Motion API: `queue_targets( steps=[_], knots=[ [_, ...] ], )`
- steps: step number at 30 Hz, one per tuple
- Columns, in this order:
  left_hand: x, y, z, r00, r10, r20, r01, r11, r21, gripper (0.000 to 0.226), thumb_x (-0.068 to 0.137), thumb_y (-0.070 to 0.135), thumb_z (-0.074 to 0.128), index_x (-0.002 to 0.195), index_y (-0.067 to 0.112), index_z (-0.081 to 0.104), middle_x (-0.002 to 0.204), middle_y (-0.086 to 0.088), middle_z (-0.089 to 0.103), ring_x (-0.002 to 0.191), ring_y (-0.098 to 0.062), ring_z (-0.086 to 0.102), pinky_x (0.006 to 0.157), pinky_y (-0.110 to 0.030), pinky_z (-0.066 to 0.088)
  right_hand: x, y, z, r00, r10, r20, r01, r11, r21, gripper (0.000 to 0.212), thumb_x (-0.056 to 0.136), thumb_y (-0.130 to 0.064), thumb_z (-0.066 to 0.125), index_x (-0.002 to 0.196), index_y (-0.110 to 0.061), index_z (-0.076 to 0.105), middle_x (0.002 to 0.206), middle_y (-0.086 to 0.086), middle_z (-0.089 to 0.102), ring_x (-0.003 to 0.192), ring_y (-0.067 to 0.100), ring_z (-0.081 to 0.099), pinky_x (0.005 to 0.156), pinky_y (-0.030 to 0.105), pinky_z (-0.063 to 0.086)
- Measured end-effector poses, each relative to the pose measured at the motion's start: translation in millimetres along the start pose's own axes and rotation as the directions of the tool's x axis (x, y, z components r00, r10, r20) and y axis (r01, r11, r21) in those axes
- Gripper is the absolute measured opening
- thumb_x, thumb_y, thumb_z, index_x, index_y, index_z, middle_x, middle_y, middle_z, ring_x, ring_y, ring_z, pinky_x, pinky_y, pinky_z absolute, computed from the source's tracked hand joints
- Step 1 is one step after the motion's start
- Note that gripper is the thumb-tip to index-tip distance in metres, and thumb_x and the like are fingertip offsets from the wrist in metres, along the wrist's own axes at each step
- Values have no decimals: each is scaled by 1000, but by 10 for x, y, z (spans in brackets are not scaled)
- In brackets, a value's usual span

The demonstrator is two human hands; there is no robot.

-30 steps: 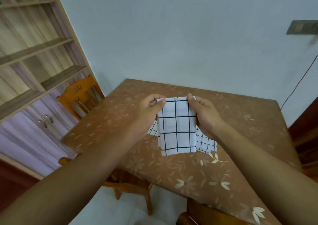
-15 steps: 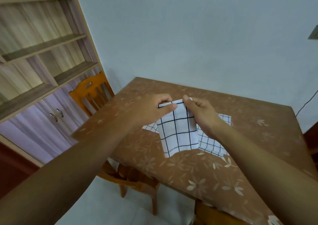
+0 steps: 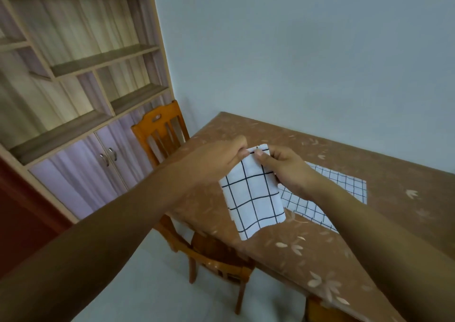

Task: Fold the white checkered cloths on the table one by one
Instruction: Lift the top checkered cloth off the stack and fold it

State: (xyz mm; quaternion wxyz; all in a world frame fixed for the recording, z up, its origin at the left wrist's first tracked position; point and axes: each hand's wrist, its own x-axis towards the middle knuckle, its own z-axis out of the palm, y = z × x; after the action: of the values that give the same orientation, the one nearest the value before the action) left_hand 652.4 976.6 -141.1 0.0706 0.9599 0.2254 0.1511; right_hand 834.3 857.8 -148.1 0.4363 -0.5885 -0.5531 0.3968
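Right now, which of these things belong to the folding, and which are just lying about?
Part of the job:
held checkered cloth, pinched by left hand and right hand
flat checkered cloth on the table

Just there:
wooden chair
shelf cabinet

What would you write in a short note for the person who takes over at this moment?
Left hand: pinches the top edge of the held cloth.
Right hand: pinches the same edge, close beside.
Held cloth: partly folded, hanging over the table.
Second cloth: flat and unfolded on the table, under the right forearm.
To do: finish this fold, set it down, fold the second cloth.
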Motion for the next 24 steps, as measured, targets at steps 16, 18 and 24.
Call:
queue_targets(
  steps=[16,18,24],
  knots=[
    [-1065,-1542,-544,969,-239,-67,194,899,-392,26,108,32,44,92,14,51,74,-3,46,63,-11,42,60,-36,37,694,-73,1275,939,174,298,-177,984,-16,19,102,-22,61,101,-7,71,94,-4,77,89,11,74,85,32,56],
    [-1121,-1605,-577,971,-239,-18,208,875,-437,24,106,33,48,91,17,56,72,-2,46,63,-10,43,60,-33,36,781,-166,1484,942,164,293,-199,975,94,22,101,-22,62,119,-14,73,115,3,78,108,22,74,97,40,56],
    [-1197,-1606,-527,835,-549,-28,245,416,-876,16,101,31,59,116,23,61,111,-2,68,94,-12,69,80,-28,55,983,-205,1820,980,172,98,-197,909,367,24,102,-17,60,120,-6,70,116,11,77,109,29,73,100,55,55]
  ],
)
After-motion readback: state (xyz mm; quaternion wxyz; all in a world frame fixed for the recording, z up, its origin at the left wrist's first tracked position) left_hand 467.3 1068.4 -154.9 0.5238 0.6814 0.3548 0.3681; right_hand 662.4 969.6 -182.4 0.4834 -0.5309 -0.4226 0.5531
